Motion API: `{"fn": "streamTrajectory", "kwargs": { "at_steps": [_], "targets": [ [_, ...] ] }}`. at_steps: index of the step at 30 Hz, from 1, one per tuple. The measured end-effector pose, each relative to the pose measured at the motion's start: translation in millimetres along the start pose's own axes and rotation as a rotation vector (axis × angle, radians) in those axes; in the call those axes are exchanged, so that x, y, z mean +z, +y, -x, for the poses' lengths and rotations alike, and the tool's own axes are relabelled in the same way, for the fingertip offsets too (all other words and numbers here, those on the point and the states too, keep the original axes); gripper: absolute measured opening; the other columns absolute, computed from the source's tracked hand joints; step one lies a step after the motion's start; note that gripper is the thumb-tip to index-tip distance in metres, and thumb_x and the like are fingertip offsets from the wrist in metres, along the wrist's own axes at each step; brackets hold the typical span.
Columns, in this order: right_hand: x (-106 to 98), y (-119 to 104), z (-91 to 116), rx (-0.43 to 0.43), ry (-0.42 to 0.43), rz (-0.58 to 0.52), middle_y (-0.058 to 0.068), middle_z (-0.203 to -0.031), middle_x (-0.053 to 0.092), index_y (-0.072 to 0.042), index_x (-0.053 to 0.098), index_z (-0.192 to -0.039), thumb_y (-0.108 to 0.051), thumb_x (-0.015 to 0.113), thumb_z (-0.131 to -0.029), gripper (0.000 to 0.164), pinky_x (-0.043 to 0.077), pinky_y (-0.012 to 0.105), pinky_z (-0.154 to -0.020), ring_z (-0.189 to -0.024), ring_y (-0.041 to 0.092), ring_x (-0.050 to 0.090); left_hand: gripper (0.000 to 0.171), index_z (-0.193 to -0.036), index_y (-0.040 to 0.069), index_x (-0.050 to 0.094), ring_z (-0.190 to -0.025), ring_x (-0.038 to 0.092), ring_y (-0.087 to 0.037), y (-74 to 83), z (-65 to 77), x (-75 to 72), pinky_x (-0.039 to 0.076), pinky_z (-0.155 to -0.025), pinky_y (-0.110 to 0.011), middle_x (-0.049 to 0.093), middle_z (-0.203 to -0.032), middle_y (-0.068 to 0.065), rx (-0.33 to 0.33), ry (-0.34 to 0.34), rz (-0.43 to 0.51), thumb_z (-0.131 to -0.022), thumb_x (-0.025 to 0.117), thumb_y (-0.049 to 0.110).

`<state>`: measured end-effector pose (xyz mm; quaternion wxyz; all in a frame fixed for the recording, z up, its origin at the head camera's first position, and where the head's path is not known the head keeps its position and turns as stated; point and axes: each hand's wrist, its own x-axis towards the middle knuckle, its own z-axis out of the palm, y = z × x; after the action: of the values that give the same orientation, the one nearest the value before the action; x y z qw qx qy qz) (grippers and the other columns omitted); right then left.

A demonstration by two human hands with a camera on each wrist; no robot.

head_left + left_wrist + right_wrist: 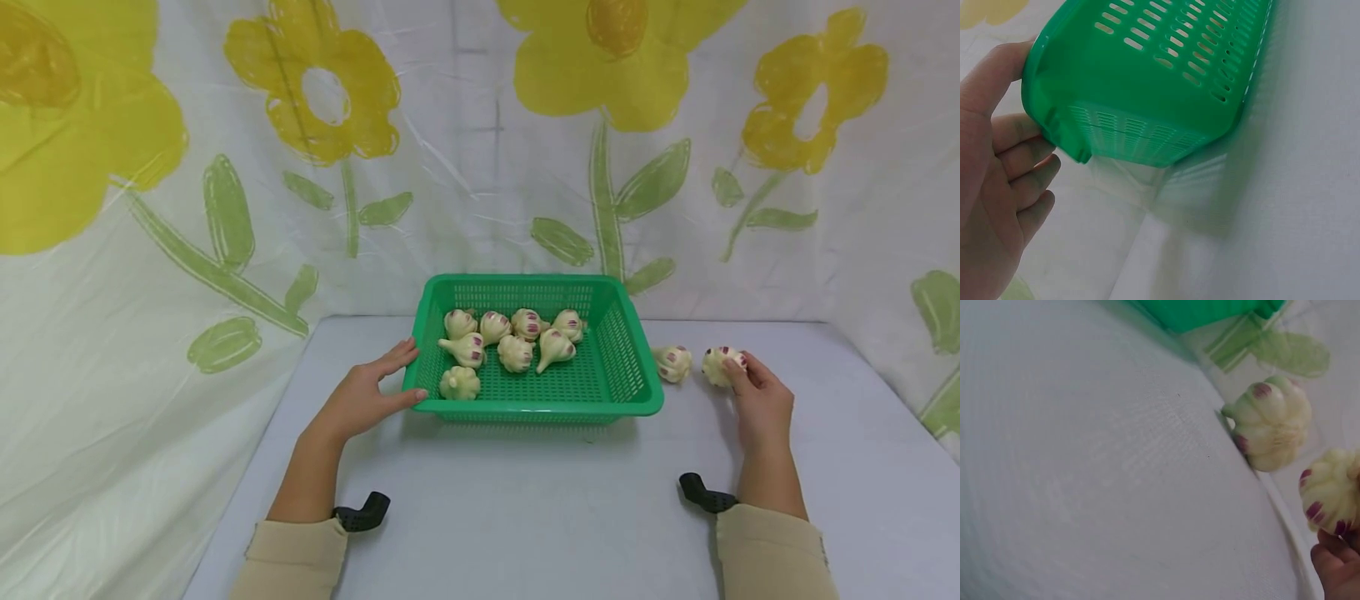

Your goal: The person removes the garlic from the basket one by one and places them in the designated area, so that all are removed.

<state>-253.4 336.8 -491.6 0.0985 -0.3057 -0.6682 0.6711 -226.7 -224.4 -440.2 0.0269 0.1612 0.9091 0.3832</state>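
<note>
The right hand (767,408) pinches a purple-marked garlic bulb (720,367); a second bulb (673,364) lies just left of that grip. Farther left, the left hand (363,402), spread wide, touches a green perforated basket (540,407) holding eight more bulbs (515,353).

The person wore long beige sleeves, the left sleeve (294,554) and the right sleeve (774,552) matching in colour, each with a straight cuff and a rough seam along its outer edge. The left wrist piece (366,512) and the right wrist piece (707,493) were black, bent like an elbow, with blunt ends.
</note>
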Motion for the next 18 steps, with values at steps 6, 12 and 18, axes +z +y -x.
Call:
{"fn": "streamTrajectory", "kwargs": {
  "at_steps": [6, 12, 18],
  "targets": [
    [1.2, 4.4, -0.2, 0.026, -0.025, -0.027, -0.001, -0.159, 0.032, -0.019, 0.041, -0.151, -0.04, 0.069, -0.09, 0.07, 0.029, 0.02, -0.113, -0.142, 0.003, 0.033, 0.084, -0.15, 0.021, 0.043, -0.15, 0.023, -0.019, 0.3, 0.4, 0.1, 0.029, -0.116, -0.055, 0.029, -0.16, 0.01, 0.0, -0.001, 0.005, -0.082, 0.07, 0.061],
    [2.4, 5.2, 0.4, 0.037, -0.033, 0.023, -0.001, -0.158, 0.036, -0.018, 0.041, -0.151, -0.042, 0.069, -0.089, 0.073, 0.03, 0.021, -0.114, -0.14, 0.004, 0.036, 0.083, -0.15, 0.021, 0.043, -0.15, 0.023, -0.019, 0.4, -0.1, -0.1, 0.029, -0.116, -0.055, 0.03, -0.159, 0.01, 0.001, -0.001, 0.005, -0.083, 0.07, 0.06],
    [3.7, 5.6, 1.4, 0.019, -0.045, 0.058, 0.0, -0.159, 0.035, -0.019, 0.038, -0.153, -0.043, 0.068, -0.09, 0.073, 0.029, 0.02, -0.115, -0.139, 0.004, 0.036, 0.083, -0.15, 0.02, 0.043, -0.15, 0.024, -0.02, -0.8, -0.5, 0.1, 0.029, -0.116, -0.055, 0.03, -0.159, 0.01, 0.004, 0.003, 0.003, -0.082, 0.07, 0.06]
  ]
}}
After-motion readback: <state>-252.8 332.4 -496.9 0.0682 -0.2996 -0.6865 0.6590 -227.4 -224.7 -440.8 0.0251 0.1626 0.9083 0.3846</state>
